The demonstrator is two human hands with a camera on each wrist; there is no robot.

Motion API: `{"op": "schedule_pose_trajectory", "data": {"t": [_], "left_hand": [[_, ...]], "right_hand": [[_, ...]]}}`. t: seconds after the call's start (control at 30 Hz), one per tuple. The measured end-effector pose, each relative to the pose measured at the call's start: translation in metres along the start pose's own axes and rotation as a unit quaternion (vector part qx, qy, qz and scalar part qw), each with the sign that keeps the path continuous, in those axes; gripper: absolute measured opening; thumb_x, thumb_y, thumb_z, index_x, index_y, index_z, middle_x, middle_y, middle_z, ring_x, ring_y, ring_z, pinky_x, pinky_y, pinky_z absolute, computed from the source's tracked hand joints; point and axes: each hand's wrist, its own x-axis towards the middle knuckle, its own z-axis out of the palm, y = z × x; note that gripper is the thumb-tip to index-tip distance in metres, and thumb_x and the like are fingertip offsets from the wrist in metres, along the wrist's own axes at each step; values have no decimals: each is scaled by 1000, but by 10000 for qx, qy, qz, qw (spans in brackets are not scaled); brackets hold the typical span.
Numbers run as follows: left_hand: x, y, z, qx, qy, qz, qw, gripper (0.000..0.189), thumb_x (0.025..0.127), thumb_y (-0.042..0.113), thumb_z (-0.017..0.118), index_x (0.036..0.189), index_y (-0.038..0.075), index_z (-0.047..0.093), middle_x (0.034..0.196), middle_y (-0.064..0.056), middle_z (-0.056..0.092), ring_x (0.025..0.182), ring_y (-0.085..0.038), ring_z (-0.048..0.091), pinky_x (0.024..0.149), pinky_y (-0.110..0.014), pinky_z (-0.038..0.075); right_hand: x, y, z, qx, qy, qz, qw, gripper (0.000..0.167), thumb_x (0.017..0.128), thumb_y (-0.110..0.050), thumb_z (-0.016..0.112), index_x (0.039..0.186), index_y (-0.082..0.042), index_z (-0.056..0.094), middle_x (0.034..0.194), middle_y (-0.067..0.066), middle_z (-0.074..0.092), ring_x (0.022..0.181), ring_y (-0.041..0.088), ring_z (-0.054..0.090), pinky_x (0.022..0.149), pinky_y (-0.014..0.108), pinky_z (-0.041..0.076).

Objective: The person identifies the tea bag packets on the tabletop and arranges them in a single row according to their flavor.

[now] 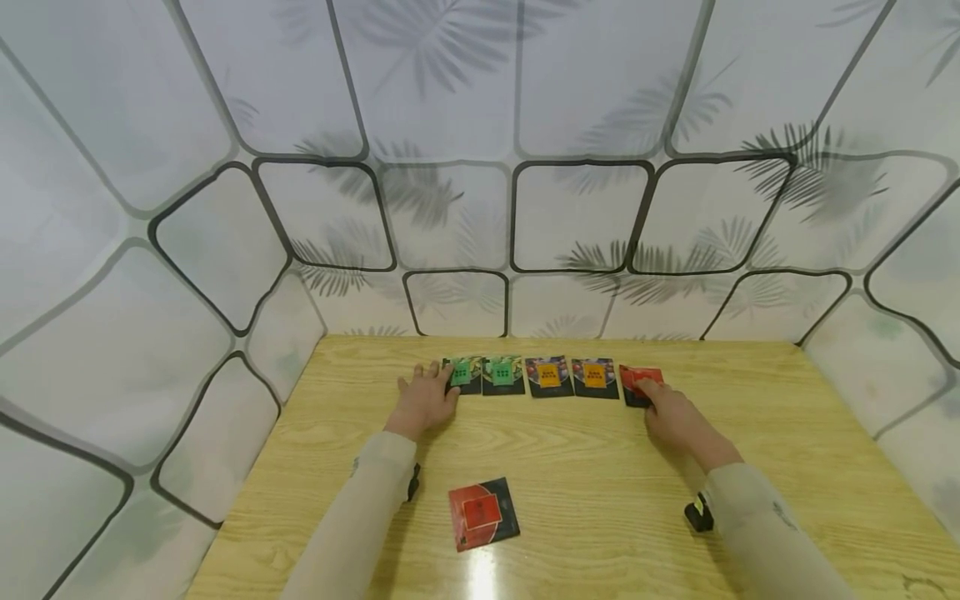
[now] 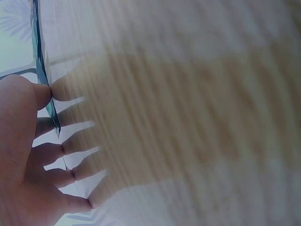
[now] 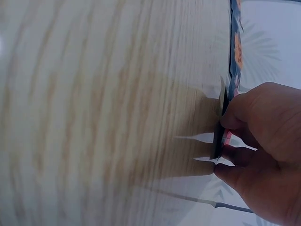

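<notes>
My left hand [image 1: 427, 400] lies with fingers spread at the left end of a row of flat packets. Its thumb and index finger touch the outermost green packet [image 1: 467, 377], seen edge-on in the left wrist view, and the other fingertips rest on the table. A second green packet [image 1: 502, 376] lies right beside it. At the row's right end my right hand [image 1: 672, 417] holds a red and black packet [image 1: 639, 377] between thumb and fingers; its near edge looks slightly raised in the right wrist view [image 3: 217, 139]. The hand partly covers that packet.
Two dark packets with orange labels, one left [image 1: 550, 376] and one right [image 1: 596, 377], lie mid-row. Another red and black packet [image 1: 483, 513] lies askew nearer the front of the wooden table [image 1: 585, 492]. A patterned curtain [image 1: 457, 225] stands behind and at the sides.
</notes>
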Motion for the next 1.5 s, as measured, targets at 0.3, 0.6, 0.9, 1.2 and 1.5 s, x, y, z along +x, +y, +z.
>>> {"op": "schedule_pose_trajectory", "data": {"t": [0.3,0.6,0.9,1.2,1.5], "left_hand": [[-1,1,-1,16,15,9,10000,59,114,41,41,166,13,36,171,-22,32,156,-54,26,118,-81,24],[-1,1,-2,35,-2,-12,10000,59,114,41,40,166,14,35,171,-21,32,157,-54,26,118,-81,24],[-2,3,-3,69,-36,-19,10000,60,114,41,40,167,14,34,171,-21,31,157,-53,25,119,-80,24],[-1,1,-1,22,67,-9,10000,59,114,40,41,166,13,36,171,-22,32,156,-54,26,118,-81,24],[-3,3,-3,32,-13,7,10000,60,114,41,39,167,14,33,172,-21,30,157,-54,25,120,-80,23]], "right_hand": [[3,1,1,135,-176,170,9996,52,96,2,50,147,14,48,143,44,52,123,63,57,102,71,49],[6,4,2,253,-253,277,9990,55,97,-3,48,149,14,47,148,43,49,130,64,52,105,72,46],[5,-10,-4,66,-93,249,9996,49,102,-5,46,147,14,50,149,43,48,135,65,46,110,74,41],[-1,-69,1,114,96,-557,9983,43,108,-8,55,148,8,55,155,36,48,147,58,39,118,72,35],[-11,-136,21,-11,-98,-1520,9883,43,105,-7,61,147,4,57,154,30,53,145,54,47,117,68,40]]}}
